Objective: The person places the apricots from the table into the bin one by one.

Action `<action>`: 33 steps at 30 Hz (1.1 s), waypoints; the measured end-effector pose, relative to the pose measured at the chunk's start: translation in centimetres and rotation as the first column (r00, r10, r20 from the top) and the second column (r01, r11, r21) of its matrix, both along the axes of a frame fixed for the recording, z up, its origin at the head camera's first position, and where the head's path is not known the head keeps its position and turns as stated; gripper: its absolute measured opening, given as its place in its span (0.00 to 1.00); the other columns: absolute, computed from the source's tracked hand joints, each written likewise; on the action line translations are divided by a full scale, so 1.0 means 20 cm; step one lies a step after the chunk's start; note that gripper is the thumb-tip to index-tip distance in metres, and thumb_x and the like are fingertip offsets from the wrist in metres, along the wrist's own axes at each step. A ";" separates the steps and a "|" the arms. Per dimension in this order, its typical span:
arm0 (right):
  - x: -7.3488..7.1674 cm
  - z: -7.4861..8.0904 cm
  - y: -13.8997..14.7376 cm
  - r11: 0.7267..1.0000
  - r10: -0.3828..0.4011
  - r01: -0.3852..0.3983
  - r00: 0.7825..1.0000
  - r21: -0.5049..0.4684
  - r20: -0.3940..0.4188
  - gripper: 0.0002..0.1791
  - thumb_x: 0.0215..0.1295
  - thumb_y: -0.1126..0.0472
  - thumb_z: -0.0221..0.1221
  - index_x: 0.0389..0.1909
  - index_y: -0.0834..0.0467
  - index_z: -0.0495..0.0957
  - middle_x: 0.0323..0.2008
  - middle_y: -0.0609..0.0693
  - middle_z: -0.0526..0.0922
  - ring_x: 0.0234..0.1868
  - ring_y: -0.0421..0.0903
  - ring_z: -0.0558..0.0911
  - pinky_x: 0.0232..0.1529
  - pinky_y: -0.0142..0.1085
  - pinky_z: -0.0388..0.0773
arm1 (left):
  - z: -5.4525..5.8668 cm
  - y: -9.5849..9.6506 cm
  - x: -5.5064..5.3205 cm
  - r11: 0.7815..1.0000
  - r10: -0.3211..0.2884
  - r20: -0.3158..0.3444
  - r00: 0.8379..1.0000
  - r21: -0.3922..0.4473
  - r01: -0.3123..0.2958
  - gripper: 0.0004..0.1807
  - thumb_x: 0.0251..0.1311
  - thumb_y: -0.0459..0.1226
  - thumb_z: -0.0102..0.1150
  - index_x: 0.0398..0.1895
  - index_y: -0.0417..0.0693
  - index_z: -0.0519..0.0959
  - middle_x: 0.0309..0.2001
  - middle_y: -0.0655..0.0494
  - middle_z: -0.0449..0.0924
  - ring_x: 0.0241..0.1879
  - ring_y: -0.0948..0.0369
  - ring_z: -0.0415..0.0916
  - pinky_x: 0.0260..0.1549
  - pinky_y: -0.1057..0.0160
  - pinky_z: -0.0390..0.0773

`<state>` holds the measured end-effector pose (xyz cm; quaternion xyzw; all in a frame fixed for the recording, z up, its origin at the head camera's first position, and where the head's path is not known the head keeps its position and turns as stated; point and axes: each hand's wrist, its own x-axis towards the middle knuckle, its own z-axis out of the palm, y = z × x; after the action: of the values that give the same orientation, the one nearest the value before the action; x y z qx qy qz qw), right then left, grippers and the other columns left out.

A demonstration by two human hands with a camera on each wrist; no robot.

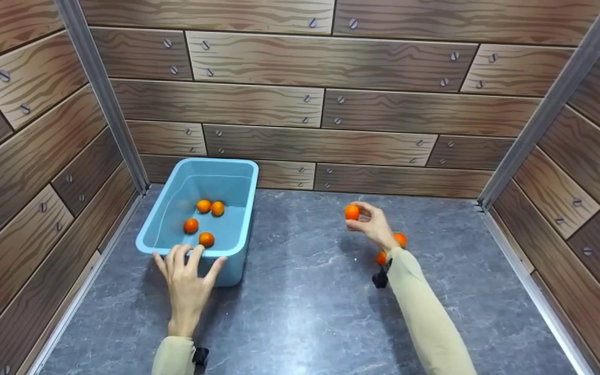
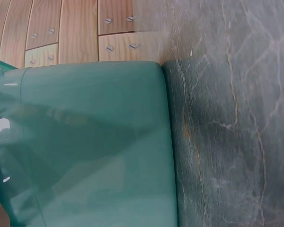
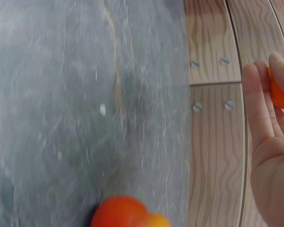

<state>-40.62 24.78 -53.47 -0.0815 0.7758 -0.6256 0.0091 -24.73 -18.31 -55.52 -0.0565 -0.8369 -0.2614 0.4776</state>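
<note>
Between the thumb and fingers of my right hand [image 1: 374, 226] is a small orange fruit, like a mandarin [image 1: 351, 212], held above the floor. The right wrist view also shows this mandarin [image 3: 280, 92] in the hand's pinch. My left hand [image 1: 188, 286] rests its fingers on the near rim of a blue plastic tub [image 1: 250, 208]. Several mandarins lie in the tub, one mandarin [image 1: 206, 239] close to the left fingertips. The left wrist view is mostly filled by the tub's outer wall [image 2: 94, 142].
Two more mandarins lie on the grey marbled floor [image 1: 300, 291], one mandarin [image 1: 399, 239] beside the right wrist and another mandarin [image 1: 381, 257] partly behind the sleeve. Wood-patterned walls [image 1: 331, 104] enclose the back and both sides.
</note>
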 end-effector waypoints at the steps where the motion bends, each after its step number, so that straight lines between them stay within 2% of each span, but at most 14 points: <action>1: 0.00 0.00 -0.02 1.000 0.007 -0.007 1.000 -0.004 0.002 0.33 0.58 0.71 0.67 0.65 0.66 0.68 0.56 0.66 0.76 0.43 0.44 0.84 0.42 0.37 0.85 | 0.00 0.00 0.00 1.000 0.000 0.004 1.000 0.000 0.000 0.28 0.40 0.49 0.79 0.41 0.43 0.81 0.44 0.42 0.75 0.54 0.44 0.68 0.69 0.30 0.35; 7: -0.02 0.02 -0.15 0.998 0.037 -0.039 0.999 -0.044 -0.038 0.33 0.53 0.77 0.67 0.62 0.70 0.70 0.54 0.70 0.76 0.37 0.45 0.85 0.39 0.38 0.85 | 0.00 0.00 0.00 1.000 -0.008 0.009 1.000 0.006 0.008 0.28 0.40 0.49 0.79 0.42 0.43 0.81 0.45 0.42 0.76 0.55 0.44 0.68 0.69 0.30 0.35; 22: -0.02 0.17 -0.46 0.987 0.149 -0.145 0.987 0.073 -0.060 0.32 0.53 0.72 0.70 0.62 0.63 0.74 0.58 0.64 0.76 0.39 0.49 0.86 0.40 0.37 0.85 | 0.01 0.00 -0.02 1.000 -0.021 -0.003 1.000 0.018 0.021 0.28 0.42 0.51 0.77 0.42 0.44 0.81 0.44 0.43 0.75 0.55 0.44 0.67 0.70 0.31 0.33; 27: -0.02 0.16 -0.55 0.985 0.165 -0.161 0.985 0.069 -0.050 0.33 0.51 0.72 0.70 0.61 0.64 0.74 0.57 0.64 0.78 0.40 0.51 0.86 0.41 0.38 0.85 | 0.01 0.00 -0.01 1.000 -0.020 0.013 1.000 0.009 0.020 0.28 0.42 0.51 0.77 0.43 0.44 0.81 0.45 0.42 0.75 0.56 0.44 0.67 0.70 0.32 0.33; 29: -0.03 0.13 -0.60 0.984 0.173 -0.169 0.984 0.063 -0.051 0.33 0.51 0.72 0.70 0.61 0.64 0.74 0.57 0.63 0.78 0.41 0.52 0.87 0.41 0.38 0.85 | 0.01 0.00 -0.01 1.000 -0.015 0.006 1.000 0.008 0.015 0.28 0.41 0.50 0.78 0.42 0.43 0.81 0.45 0.42 0.76 0.55 0.44 0.67 0.69 0.31 0.34; 33: -0.02 0.14 -0.69 0.975 0.217 -0.215 0.975 0.050 -0.041 0.33 0.53 0.73 0.69 0.62 0.64 0.73 0.57 0.63 0.78 0.42 0.52 0.86 0.41 0.38 0.85 | 0.01 0.00 0.00 1.000 -0.014 -0.006 1.000 0.011 0.014 0.29 0.38 0.48 0.79 0.42 0.42 0.81 0.45 0.42 0.76 0.55 0.44 0.67 0.69 0.31 0.34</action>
<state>-40.96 10.98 -50.63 -0.1796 0.7763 -0.6011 0.0609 -24.69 -18.23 -55.37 -0.0603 -0.8336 -0.2691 0.4786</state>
